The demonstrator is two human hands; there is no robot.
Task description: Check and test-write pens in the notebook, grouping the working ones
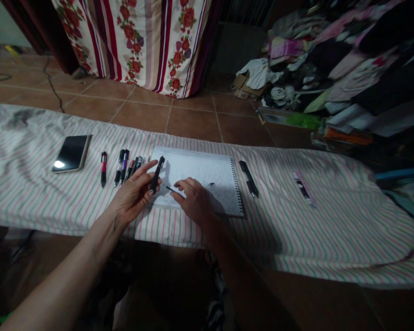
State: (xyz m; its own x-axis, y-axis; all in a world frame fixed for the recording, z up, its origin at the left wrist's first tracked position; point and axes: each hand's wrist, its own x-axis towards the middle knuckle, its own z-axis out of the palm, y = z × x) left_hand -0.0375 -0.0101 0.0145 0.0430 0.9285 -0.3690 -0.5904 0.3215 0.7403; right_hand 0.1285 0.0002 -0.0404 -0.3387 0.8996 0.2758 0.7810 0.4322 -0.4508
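My left hand (136,191) holds a black pen (156,174) between thumb and fingers, tilted above the left side of a spiral notebook (200,161). Low over the same page, my right hand (195,200) has its thumb and fingers closed around one end of a thin dark stick-like piece (170,189). A small dark piece (211,184) lies on the page just right of that hand. Partly hidden behind my left hand is a row of several pens (124,166) in different colours.
On the striped cloth (279,220) lie a phone (71,153), a red and black pen (103,169), black pens (249,179) right of the notebook, and a slim pink and black item (304,189). Beyond are a floral curtain (134,41) and piled clothes (331,69).
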